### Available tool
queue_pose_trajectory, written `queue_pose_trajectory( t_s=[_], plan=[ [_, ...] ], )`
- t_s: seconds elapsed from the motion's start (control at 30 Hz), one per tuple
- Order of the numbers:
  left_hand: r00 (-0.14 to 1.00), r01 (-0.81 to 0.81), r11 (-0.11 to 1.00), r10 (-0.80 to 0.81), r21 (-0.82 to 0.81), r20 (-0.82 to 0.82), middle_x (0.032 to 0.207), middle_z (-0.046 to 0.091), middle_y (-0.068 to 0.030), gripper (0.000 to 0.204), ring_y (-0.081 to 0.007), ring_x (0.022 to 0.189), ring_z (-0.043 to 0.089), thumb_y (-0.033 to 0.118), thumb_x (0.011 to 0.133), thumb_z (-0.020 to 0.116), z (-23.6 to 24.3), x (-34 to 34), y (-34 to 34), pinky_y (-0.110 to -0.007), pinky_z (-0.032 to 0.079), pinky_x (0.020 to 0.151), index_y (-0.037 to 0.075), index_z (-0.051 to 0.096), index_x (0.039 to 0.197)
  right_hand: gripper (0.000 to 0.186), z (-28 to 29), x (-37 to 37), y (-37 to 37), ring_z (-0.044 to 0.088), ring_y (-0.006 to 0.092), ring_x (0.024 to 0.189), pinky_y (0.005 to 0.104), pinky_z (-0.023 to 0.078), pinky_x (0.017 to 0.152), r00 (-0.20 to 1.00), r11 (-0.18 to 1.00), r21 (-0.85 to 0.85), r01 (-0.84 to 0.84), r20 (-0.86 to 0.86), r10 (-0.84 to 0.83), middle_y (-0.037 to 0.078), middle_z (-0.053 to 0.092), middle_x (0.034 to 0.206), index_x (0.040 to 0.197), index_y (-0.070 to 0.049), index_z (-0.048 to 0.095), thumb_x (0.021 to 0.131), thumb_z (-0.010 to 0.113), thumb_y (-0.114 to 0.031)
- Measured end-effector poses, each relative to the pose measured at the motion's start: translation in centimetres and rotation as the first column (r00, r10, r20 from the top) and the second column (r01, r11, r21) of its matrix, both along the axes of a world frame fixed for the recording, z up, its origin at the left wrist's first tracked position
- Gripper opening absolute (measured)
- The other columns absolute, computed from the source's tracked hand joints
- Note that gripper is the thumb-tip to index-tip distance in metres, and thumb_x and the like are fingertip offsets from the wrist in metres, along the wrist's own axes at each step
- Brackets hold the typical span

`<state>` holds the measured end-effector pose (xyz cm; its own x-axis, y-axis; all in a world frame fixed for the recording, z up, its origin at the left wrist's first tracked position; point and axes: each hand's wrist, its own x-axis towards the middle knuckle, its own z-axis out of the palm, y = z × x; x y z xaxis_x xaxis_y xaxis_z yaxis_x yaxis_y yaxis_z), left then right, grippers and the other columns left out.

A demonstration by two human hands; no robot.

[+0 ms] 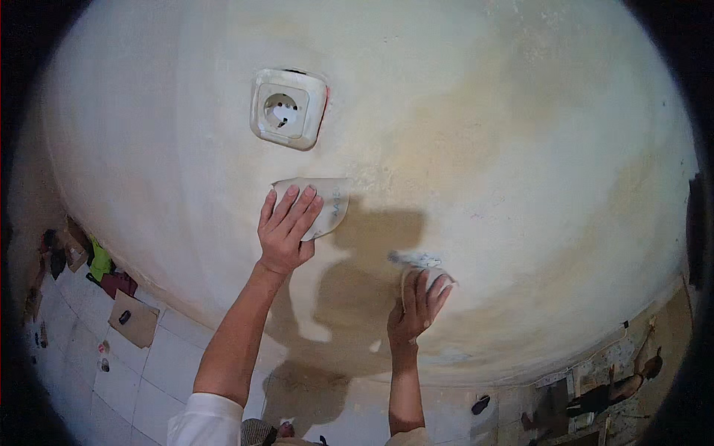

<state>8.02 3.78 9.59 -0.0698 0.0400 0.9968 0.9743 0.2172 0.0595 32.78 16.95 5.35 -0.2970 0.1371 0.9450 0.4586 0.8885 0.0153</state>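
Observation:
My left hand (286,230) lies with its fingers spread over a sheet of sandpaper (331,208), holding it against the pale, stained wall (506,193). The sheet is greyish beige with a rounded right edge and faint print on its back. Lower and to the right, my right hand (418,308) has its fingers bent over a smaller piece of sandpaper (407,281), pressed to the wall. Just above that hand is a grey-white patch (416,259) with a dark smudge. The sides of both sheets that face the wall are hidden.
A white wall socket (288,109) sits above my left hand, its frame standing a little off the wall. Cardboard (134,318) and a bright green item (100,260) lie on the tiled floor at left. Dark objects (606,394) and a dark shoe-like item (481,404) are at lower right.

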Motion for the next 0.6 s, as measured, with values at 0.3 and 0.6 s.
queue_pose_trajectory(
  t_s=[0.3, 0.6],
  plan=[
    [1.0, 0.003, 1.0, -0.003, -0.008, 0.003, 0.129, 0.057, -0.0037, 0.056, -0.0226, 0.126, 0.047, 0.007, 0.065, 0.05, 0.0, -0.2, -0.2, -0.046, 0.026, 0.11, 0.014, 0.063, 0.119, 0.037, 3.9, -0.2, -1.1, 0.034, 0.0441, 0.131, 0.057, 0.026, 0.105, 0.982, 0.997, -0.034, 0.072, -0.171, -0.077, 0.023, 0.043, 0.138, 0.124, -0.004, 0.056, 0.09, 0.059, -0.019],
    [1.0, 0.022, 1.0, -0.022, 0.009, -0.006, 0.129, 0.057, -0.005, 0.053, -0.0246, 0.126, 0.047, 0.01, 0.069, 0.049, 0.2, 0.1, 0.3, -0.048, 0.027, 0.109, 0.012, 0.061, 0.12, 0.039, 4.3, -1.3, -2.1, 0.041, 0.0401, 0.128, 0.055, 0.027, 0.106, 0.985, 0.996, -0.082, 0.04, -0.165, -0.054, 0.021, 0.052, 0.13, 0.118, 0.002, 0.059, 0.079, 0.062, -0.004]
  ],
)
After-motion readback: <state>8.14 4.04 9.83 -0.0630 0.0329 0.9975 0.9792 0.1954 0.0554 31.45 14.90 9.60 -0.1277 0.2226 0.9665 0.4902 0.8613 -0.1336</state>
